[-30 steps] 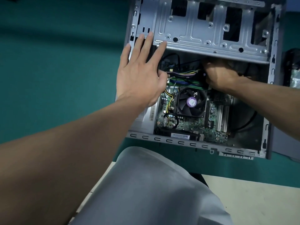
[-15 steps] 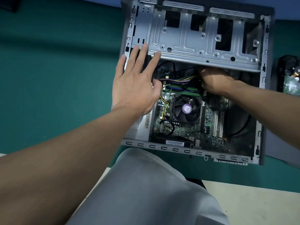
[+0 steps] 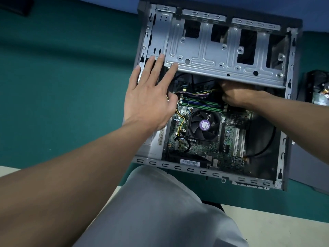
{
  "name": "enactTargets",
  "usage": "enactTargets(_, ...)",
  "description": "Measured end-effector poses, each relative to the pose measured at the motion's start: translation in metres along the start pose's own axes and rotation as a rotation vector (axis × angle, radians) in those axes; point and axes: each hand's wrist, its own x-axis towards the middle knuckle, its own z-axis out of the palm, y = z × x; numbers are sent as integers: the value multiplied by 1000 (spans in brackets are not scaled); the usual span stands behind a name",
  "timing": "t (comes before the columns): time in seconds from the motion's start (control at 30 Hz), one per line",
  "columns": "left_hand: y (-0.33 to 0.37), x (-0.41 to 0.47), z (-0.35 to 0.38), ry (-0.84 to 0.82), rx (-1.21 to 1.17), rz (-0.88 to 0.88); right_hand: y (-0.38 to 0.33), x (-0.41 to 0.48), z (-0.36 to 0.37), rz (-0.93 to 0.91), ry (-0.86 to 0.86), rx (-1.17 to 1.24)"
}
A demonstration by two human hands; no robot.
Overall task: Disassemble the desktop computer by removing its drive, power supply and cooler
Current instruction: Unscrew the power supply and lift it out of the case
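Note:
The open desktop case lies on its side on a green mat. My left hand rests flat on its left part, fingers straight, fingertips touching the edge of the metal drive cage. A silver power supply shows below that palm. My right hand reaches under the cage with curled fingers, right where a bundle of coloured wires ends; its fingertips are hidden. The black cooler fan with a purple label sits on the motherboard between my hands.
A removed drive lies on the mat just right of the case. My knee in grey trousers fills the foreground below the case. A dark object sits at the far left corner.
The view has tilted, so the case sits lower in the frame. Both hands keep their places on the case and under the cage.

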Motion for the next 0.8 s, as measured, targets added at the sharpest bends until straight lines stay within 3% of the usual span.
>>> enactTargets(0.1, 1, 0, 0, 0, 0, 1, 2, 3, 2, -14, -31, -72)
enactTargets(0.23, 0, -1, 1, -3, 4, -6, -9, -1, -2, -44, 105, -66)
enactTargets(0.33, 0, 1, 0, -11, 9, -2, -11, -1, -12, -53, 62, -56)
enactTargets(0.47, 1, -2, 2, -5, 18, -6, -15, -5, -7, -99, 138, -138)
enactTargets(0.6, 0, 1, 0, -4, 16, -4, -12, -2, -15, -82, 58, -101)
enactTargets(0.8, 0, 0, 0, 0, 23, -10, -17, -7, -9, -116, 142, -185)
